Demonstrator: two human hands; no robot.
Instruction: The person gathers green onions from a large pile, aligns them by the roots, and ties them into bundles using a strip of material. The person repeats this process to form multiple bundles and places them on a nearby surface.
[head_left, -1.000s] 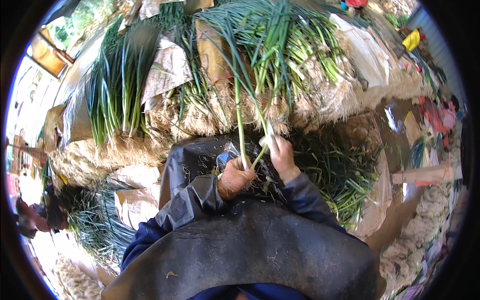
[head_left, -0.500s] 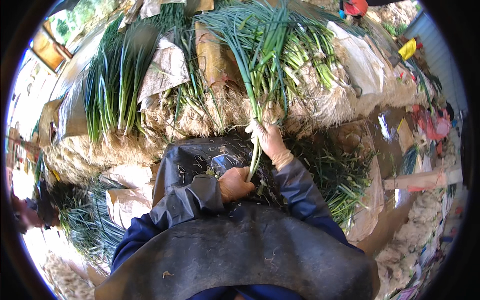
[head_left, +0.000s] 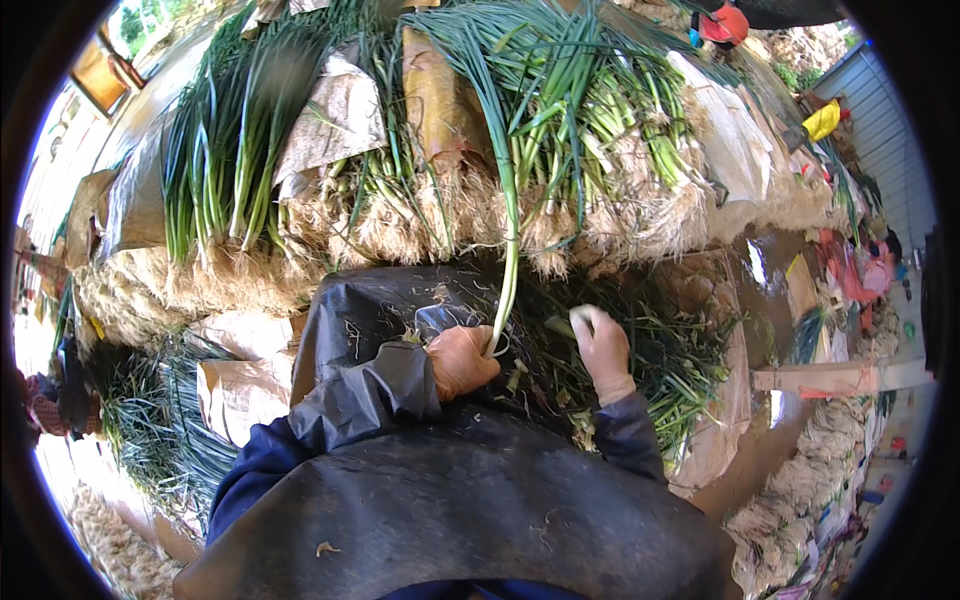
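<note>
A: First entry?
B: Onion point(head_left: 511, 240), one: pale shank near, green leaves far, their tips lost against the heap point(head_left: 632, 105); lower end hidden in the grip

A: Hands?
B: Left hand point(head_left: 463, 362): closed round the onion's near end. Right hand point(head_left: 603, 352): off the onion, to its right, fingers half curled, gap narrow; whether a scrap sits in them, cannot tell

A: Step?
B: Judged to be stripping outer leaf from the shank, seemingly between pulls; a thin pale curl point(head_left: 507, 346) shows beside the left hand. Next move, as judged: calls for a firm left hold and, if loose skin remains, a right-hand pinch on the outer layer alone, shank unbent

A: Changes, against half a second ago?
B: Then: right hand on the onion, just above the left, two strands between them. Now: right hand apart, shifted right and nearer; one strand visible; left hold unchanged

A: Surroundings?
B: Trimmings point(head_left: 690, 370): dark green, right, beside and beneath the right hand. Apron point(head_left: 470, 510): dark, nearest. Roots point(head_left: 655, 215): pale, fringing the heap's near edge. Cloth point(head_left: 335, 125): pale, far left, among the onions. Leaf pile point(head_left: 165, 400): green, near left
</note>
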